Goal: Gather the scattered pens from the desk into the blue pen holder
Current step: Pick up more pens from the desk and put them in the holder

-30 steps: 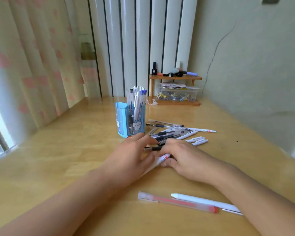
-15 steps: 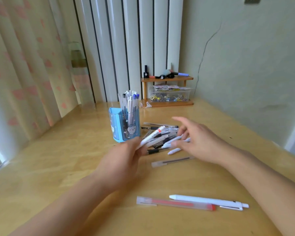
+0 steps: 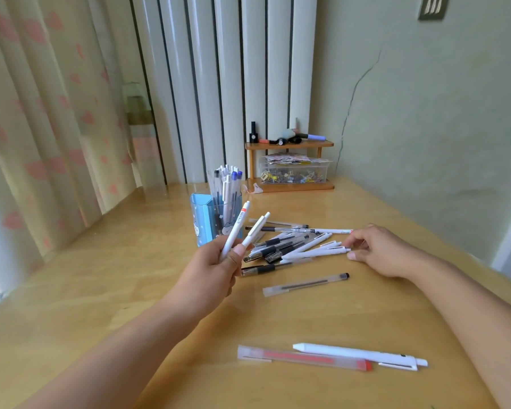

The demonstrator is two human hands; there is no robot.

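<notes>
Nearest the person, 2 pens lie side by side on the surface (image 3: pixel 101 290), long axes running left to right: a clear pen with a red refill (image 3: pixel 304 357) and a white click pen (image 3: pixel 360 353) touching it just behind. Neither hand is on them.

Further out, a clear capped pen (image 3: pixel 306 284) lies alone between the forearms, also running left to right, slightly tilted.

The left hand (image 3: pixel 210 276) is raised off the surface and clenched around 2 white pens (image 3: pixel 242 228), which stick up and lean away to the right, tips toward the blue pen holder (image 3: pixel 202 219). The holder stands just beyond this hand, upright and already carrying a bundle of pens; the left hand is clearly the nearer one to it.

The right hand (image 3: pixel 378 249) rests on the surface at the right end of the loose pen pile (image 3: pixel 289 246), fingers curled and touching the end of a white pen there; a firm pinch cannot be confirmed. The pile's pens mostly point left to right, so that hand meets them end-on, and the holder lies to its left, past the pile.
</notes>
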